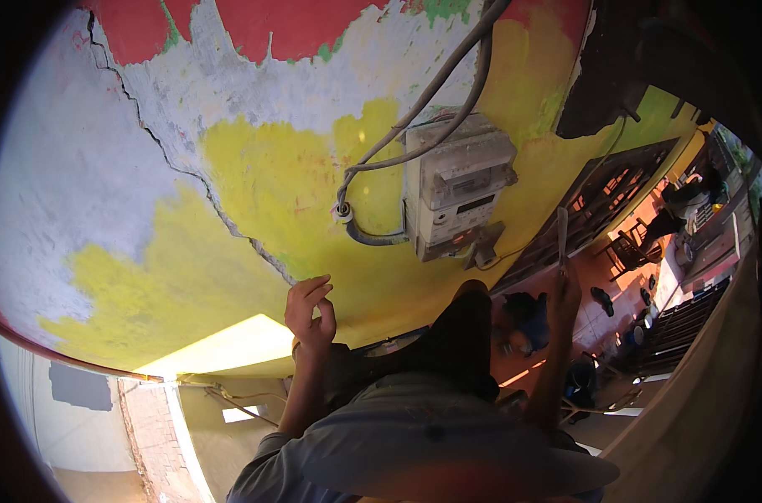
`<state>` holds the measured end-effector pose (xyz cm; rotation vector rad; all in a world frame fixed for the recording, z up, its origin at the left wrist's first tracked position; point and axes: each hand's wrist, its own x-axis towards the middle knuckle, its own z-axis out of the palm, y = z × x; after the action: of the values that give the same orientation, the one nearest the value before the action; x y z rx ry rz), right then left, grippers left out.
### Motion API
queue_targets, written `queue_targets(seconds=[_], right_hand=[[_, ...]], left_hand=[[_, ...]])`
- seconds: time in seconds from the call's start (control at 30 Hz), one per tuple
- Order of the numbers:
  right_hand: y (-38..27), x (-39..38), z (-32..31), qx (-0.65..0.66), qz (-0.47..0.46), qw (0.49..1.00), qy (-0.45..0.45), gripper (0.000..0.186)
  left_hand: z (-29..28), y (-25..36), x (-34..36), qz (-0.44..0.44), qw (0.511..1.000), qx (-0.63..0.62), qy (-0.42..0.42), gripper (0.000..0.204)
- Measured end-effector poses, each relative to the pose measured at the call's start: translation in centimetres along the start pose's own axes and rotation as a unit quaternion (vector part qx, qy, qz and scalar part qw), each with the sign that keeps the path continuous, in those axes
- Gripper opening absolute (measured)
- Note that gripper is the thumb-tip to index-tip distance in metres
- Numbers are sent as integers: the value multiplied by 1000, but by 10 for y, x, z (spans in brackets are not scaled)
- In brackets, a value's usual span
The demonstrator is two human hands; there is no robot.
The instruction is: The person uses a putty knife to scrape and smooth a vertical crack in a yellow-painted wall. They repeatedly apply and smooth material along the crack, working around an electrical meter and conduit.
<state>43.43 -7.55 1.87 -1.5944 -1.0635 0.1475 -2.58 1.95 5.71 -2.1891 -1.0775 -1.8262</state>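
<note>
A long crack runs down the painted wall, slanting from the upper left toward the middle. At its lower end is my left hand, close to or touching the wall. Its fingers are loosely bent, with the thumb apart, and I see nothing held in them. Off to the right, my right hand is raised and closed around a narrow, flat-bladed tool like a putty knife, its blade pointing up. Shade hides the handle and most of that hand's fingers.
A grey electric meter is fixed to the wall, with thick cables looping over it. Far below right are a tiled floor, a wooden chair and a dark railing. Red paint peels along the top.
</note>
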Motion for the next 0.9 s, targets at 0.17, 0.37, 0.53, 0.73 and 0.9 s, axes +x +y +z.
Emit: queue_targets(seconds=[0.17, 0.37, 0.53, 0.73, 0.9], right_hand=[[-163, 58, 8, 106, -30, 992, -56, 52], [-289, 106, 70, 18, -281, 957, -65, 46], [-311, 104, 110, -11, -310, 948, -64, 42], [-327, 79, 122, -12, -278, 957, -86, 41], [-341, 78, 136, -17, -274, 960, -55, 46]], left_hand=[[-35, -7, 114, 94, 994, -29, 53, 28], [-51, 46, 302, 378, 910, 169, 23, 31], [-5, 71, 352, 504, 825, 231, -109, 25], [36, 54, 366, 566, 784, 207, -146, 39], [42, 41, 378, 533, 813, 214, -100, 30]])
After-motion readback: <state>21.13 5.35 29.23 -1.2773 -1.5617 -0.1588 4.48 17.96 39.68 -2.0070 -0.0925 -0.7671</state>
